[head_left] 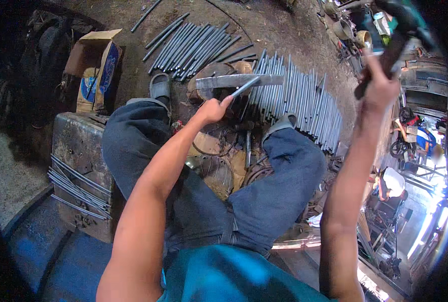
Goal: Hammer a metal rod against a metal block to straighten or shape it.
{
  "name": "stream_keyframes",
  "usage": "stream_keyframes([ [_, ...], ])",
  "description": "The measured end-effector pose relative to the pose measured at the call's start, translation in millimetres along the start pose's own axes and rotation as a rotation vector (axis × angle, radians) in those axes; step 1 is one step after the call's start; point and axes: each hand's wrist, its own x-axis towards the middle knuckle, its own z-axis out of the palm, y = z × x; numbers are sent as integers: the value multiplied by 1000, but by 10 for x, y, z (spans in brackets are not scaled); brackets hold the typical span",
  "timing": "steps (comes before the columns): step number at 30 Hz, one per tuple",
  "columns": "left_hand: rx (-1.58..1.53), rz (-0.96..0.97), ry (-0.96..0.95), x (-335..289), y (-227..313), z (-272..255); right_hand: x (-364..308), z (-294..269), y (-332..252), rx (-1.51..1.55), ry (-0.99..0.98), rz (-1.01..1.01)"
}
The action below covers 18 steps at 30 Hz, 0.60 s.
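My left hand (213, 109) grips a short grey metal rod (244, 87). The rod's far end lies across a flat metal bar (216, 81), which appears to sit on a wooden block (195, 89) between my feet. Raised high at the right, my right hand (381, 91) is wrapped round the dark handle of a hammer (395, 50). The hammer is blurred and well apart from the rod. Just beyond and to the right of the bar, many similar rods (304, 100) lie side by side on the ground.
Another bundle of rods (194, 48) lies farther off to the left. An open cardboard box (105, 75) stands at the left, behind a rusty metal box (80, 146) with thin rods on it. A second hammer (248, 138) rests between my legs. A person (392, 183) is at the far right.
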Motion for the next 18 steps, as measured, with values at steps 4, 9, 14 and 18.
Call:
stream_keyframes([
  [4, -3, 12, -33, -17, 26, -46, 719, -397, -479, 370, 50, 77],
  [9, 28, 4, 34, -18, 9, 0, 204, 165, -317, 443, 81, -165],
  [14, 57, -45, -29, 3, 145, 69, -2200, 1149, 1332, -17, -406, 940],
  [18, 14, -30, -17, 45, 4, 60, -1718, 958, 1063, -25, -415, 889],
])
